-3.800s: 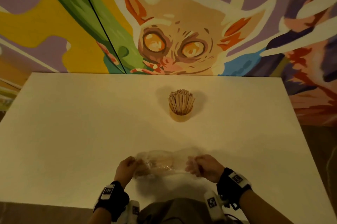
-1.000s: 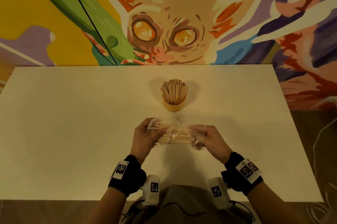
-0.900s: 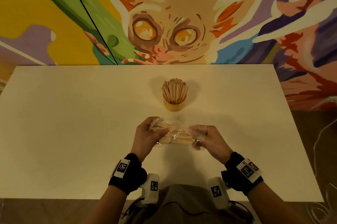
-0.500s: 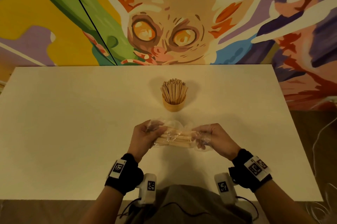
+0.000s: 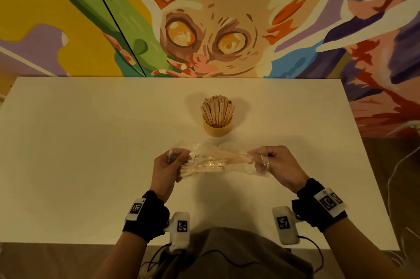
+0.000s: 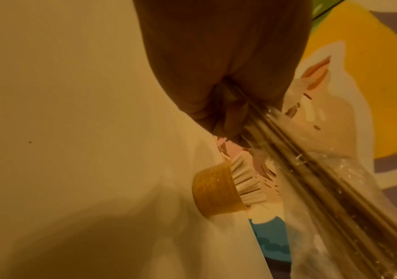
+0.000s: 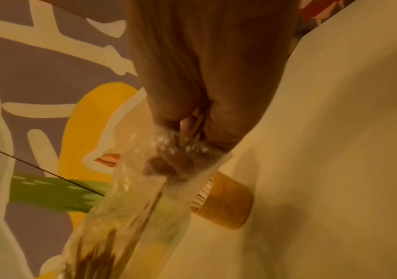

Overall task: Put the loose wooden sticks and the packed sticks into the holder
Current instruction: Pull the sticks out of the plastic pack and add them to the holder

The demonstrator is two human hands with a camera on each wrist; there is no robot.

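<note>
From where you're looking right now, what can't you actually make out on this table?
- The printed label on the plastic bag: too small to read, head view.
- The fingertips of the left hand: hidden behind the bag and the packed sticks.
- How many sticks stand in the holder: too tightly bunched to count.
- The right hand: blurred, right wrist view.

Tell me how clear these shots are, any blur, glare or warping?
Head view: warm dim light, wide-angle bowing of the table edge, holder sharp. Left wrist view: plastic pack smeared by blur. Right wrist view: the pack's film shows glare specks and soft focus.
</note>
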